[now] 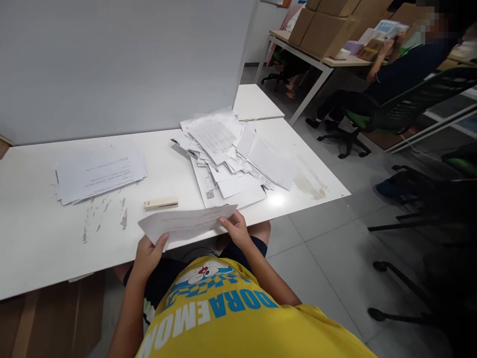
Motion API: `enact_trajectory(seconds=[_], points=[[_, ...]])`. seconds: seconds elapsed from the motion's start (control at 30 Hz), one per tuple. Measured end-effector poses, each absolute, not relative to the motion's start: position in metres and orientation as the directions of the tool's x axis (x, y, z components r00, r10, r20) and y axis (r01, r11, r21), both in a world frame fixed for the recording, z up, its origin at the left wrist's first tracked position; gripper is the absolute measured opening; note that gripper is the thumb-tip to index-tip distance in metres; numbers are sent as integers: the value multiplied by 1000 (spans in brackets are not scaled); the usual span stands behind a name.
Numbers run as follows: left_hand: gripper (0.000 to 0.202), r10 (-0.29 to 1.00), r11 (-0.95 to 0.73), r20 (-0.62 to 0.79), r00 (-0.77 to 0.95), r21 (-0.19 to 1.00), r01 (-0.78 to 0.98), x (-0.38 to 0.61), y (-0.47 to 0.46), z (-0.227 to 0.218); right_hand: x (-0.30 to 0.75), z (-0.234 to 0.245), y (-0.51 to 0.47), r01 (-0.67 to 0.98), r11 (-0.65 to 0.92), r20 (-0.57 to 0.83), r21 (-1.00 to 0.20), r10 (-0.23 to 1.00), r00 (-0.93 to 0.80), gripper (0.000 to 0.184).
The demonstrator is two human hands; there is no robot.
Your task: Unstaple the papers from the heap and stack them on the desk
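A printed sheet of paper [186, 223] is held up at the table's front edge, slightly curved. My left hand [149, 251] pinches its lower left corner, thumb on top. At its right end my right hand [235, 227] grips the sheet between thumb and fingers. Just beyond the sheet lies a cream-coloured stapler-like object [161, 203]. A fairly neat stack of printed papers [102, 171] rests at the left. Straight ahead and to the right spreads a loose, untidy heap of papers [219, 136], some with printed tables.
The white table [44, 248] bears grey smudges and backs onto a tall white partition [122, 64]. At the right, a person in dark clothing [410, 74] sits at another table with cardboard boxes [322, 32]. Office chairs [402, 107] stand on the grey tiled floor. A brown carton [55, 318] sits below left.
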State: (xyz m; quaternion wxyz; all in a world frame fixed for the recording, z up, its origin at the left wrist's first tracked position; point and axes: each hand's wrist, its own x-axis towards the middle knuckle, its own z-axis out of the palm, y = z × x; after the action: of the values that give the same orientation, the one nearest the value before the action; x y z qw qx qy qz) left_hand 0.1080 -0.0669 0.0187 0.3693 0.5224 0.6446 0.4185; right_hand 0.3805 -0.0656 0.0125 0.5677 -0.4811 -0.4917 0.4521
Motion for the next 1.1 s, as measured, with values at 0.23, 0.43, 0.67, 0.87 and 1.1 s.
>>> enact_trajectory(seconds=[0.23,0.43,0.67,0.87,1.1], points=[[45,993,10,31,-113,937,348,116,-74,32,425,36,-75,158,-83,-77,-984,996,44,41],[41,889,-357,455,58,607,710,120,-54,40,450,28,-66,84,-322,-306,-943,938,165,39],[55,864,-486,354,359,398,778,130,-28,17,442,16,-57,29,-370,-367,-929,927,77,33],[63,859,-499,324,396,356,791,124,-27,16,440,28,-50,21,-456,-456,-890,890,10,21],[66,865,-479,368,340,404,779,127,-24,10,440,24,-48,4,-442,-442,-897,897,-12,27]])
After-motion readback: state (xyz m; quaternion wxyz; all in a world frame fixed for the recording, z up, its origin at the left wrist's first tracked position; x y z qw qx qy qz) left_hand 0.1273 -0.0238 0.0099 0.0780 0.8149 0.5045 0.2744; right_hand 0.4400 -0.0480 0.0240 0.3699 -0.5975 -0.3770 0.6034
